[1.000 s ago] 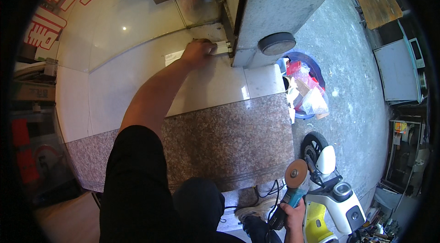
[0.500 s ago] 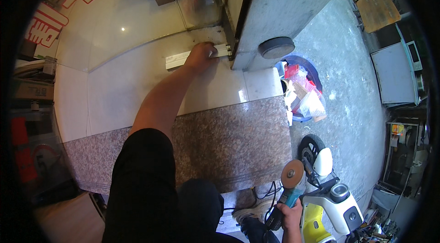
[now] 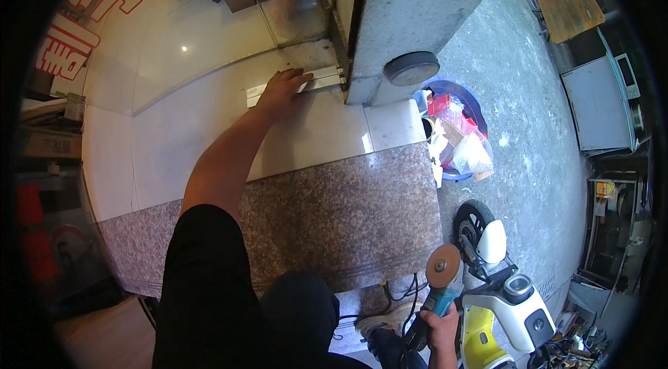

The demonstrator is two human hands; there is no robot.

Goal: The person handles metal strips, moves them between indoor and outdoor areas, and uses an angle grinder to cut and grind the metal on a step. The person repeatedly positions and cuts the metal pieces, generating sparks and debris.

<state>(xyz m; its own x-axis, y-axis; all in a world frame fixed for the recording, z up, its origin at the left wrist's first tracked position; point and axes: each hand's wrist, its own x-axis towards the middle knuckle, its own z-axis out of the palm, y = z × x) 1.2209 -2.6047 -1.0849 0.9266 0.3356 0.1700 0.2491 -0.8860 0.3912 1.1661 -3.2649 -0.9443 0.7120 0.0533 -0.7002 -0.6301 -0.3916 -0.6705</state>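
Observation:
A long white metal-looking strip (image 3: 324, 79) lies on the pale tiled ledge, its right end close against the foot of the wall. Across its left half rests my left hand (image 3: 284, 90), fingers stretched out over the strip rather than wrapped round it; the thumb side is partly hidden. Low on the right, my right hand (image 3: 441, 328) is closed round the teal and black body of an angle grinder (image 3: 440, 299). The grinder's brown disc (image 3: 442, 266) points up, away from the strip, beside the front edge of the stone slab.
A speckled brown stone slab (image 3: 341, 209) borders the ledge. To the right stand a grey wall end (image 3: 424, 7), a blue bin (image 3: 475, 108) full of wrappings and a white and yellow scooter (image 3: 515, 299). Black cables (image 3: 410, 292) hang below the slab. Glass with red lettering is at the upper left.
My left hand has slid left along the strip, and its fingers have straightened from a closed grip. The strip looks in place; the right hand still holds the grinder. The view has shifted slightly.

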